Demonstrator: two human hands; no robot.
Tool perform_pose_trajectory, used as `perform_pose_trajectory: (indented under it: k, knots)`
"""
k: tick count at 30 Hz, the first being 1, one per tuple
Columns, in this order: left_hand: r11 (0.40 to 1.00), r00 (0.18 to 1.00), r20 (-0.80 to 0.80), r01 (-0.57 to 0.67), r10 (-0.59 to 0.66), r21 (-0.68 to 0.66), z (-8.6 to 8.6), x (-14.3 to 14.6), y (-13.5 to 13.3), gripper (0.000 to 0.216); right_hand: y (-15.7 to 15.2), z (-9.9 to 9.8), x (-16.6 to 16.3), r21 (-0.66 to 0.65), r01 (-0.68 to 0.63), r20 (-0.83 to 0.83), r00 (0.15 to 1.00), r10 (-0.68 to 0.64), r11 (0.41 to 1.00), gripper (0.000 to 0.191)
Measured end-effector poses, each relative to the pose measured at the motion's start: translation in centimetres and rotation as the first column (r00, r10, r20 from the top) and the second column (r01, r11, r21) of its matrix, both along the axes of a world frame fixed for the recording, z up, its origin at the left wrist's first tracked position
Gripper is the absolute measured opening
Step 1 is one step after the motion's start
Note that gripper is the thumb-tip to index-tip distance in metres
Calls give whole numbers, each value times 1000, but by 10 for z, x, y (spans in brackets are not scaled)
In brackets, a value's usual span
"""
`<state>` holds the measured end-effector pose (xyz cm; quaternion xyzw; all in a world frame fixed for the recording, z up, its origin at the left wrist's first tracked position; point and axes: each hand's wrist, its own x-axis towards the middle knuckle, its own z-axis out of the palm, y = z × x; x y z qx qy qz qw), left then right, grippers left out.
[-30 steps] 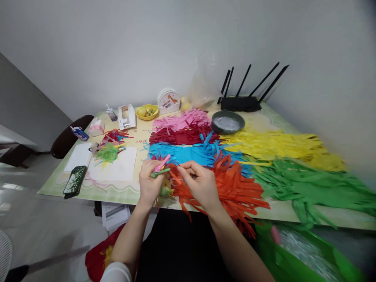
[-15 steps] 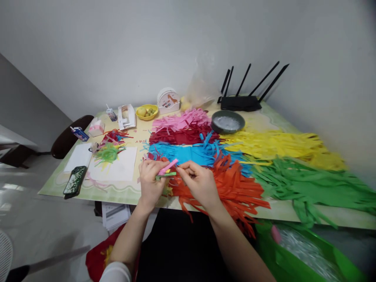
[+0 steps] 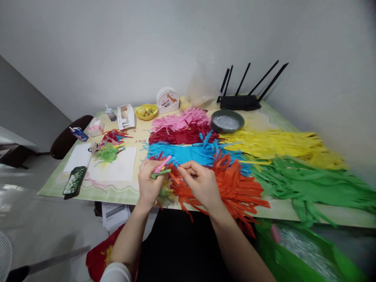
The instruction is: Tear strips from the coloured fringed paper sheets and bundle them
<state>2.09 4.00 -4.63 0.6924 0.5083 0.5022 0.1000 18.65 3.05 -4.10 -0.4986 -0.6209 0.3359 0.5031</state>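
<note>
My left hand (image 3: 148, 178) is closed round a bunch of colored strips (image 3: 161, 167), with pink, yellow and green ends poking out toward the right. Below that fist hangs a pale yellowish fringe (image 3: 167, 192). My right hand (image 3: 201, 182) pinches with thumb and fingertips just right of the bunch. A thin bit with some blue shows at its fingertips, too small to make out. Under and beside both hands lie fringed orange strips (image 3: 235, 184) and blue strips (image 3: 188, 154). Dark red strips (image 3: 182, 135) and pink strips (image 3: 185, 119) lie farther back.
Yellow strips (image 3: 282, 147) and green strips (image 3: 317, 188) spread to the right. A grey bowl (image 3: 225, 121) and black router (image 3: 239, 102) stand behind. On the left are a phone (image 3: 75, 181), a finished-looking tassel (image 3: 108, 150) and white paper (image 3: 123, 166). A green bag (image 3: 320, 254) sits below the table.
My left hand has shifted slightly left with the strips, widening the gap to my right fingertips. More of the pale fringe below the left hand shows. My right hand has barely moved.
</note>
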Motion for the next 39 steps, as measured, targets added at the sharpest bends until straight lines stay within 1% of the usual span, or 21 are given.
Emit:
perform_pose_trajectory:
  k: [6,9,11,12,13,16,17,18,20,22,23,24,26,28,30,32,33,34,36,38,39]
  knots:
    - [999,997,-73,-6,9,37,1,0,0,20,1,-1,1,6,1,7,1000,-1,1000,25]
    - [999,988,-151,-5,12,48,0,1,-2,27,2,-1,1,3,-15,12,1000,15,1000,25]
    - [999,976,-216,12,-2,47,0,1,-3,32,3,-2,1,-35,-42,-14,999,42,999,23]
    - [999,971,-240,26,-15,43,0,1,-3,34,4,-4,1,-65,-60,-51,997,56,996,21]
    - [998,966,-257,41,-30,38,-1,2,-3,35,6,-6,1,-96,-82,-105,992,72,992,23]
    - [997,958,-277,78,-76,-5,-5,2,-1,33,15,-15,2,-161,-175,-304,945,120,971,46]
    - [995,955,-279,97,-101,-30,-7,2,0,32,19,-19,3,-178,-208,-355,925,134,962,48]
    - [991,953,-274,119,-130,-55,-9,2,2,31,22,-23,4,-201,-242,-391,908,148,949,44]
    - [977,957,-207,181,-201,-108,-16,3,7,28,29,-30,6,-246,-291,-433,886,164,924,39]
    - [955,967,-49,238,-250,-179,-22,5,13,21,33,-33,6,-257,-281,-469,873,135,925,37]
    - [941,967,57,255,-248,-224,-25,6,16,17,35,-33,6,-241,-245,-500,861,96,939,36]
    - [925,959,168,269,-230,-269,-27,7,20,14,37,-32,6,-214,-189,-542,839,45,958,35]
    - [893,915,361,305,-178,-331,-28,6,26,14,42,-28,10,-155,-38,-635,769,-70,987,34]
    - [868,854,505,340,-125,-361,-25,3,31,20,48,-23,19,-108,119,-674,721,-161,987,31]
    - [847,800,597,353,-54,-397,-21,-4,35,27,55,-17,32,-50,264,-638,733,-234,963,28]
    - [838,769,638,334,22,-431,-17,-12,37,33,58,-12,42,28,357,-554,783,-283,933,26]
    - [844,753,656,320,49,-430,-15,-15,38,36,59,-9,45,66,363,-493,822,-286,930,24]
    - [852,731,679,313,67,-420,-12,-17,38,39,58,-7,44,92,333,-421,867,-266,938,23]
    - [847,667,741,343,84,-405,-8,-18,35,42,53,-4,35,98,187,-268,951,-156,977,21]
    - [804,609,789,430,77,-411,-5,-13,31,40,45,-3,17,74,19,-162,987,-7,997,20]
    - [775,598,799,476,62,-416,-4,-11,28,39,42,-3,8,65,-43,-132,990,52,997,20]
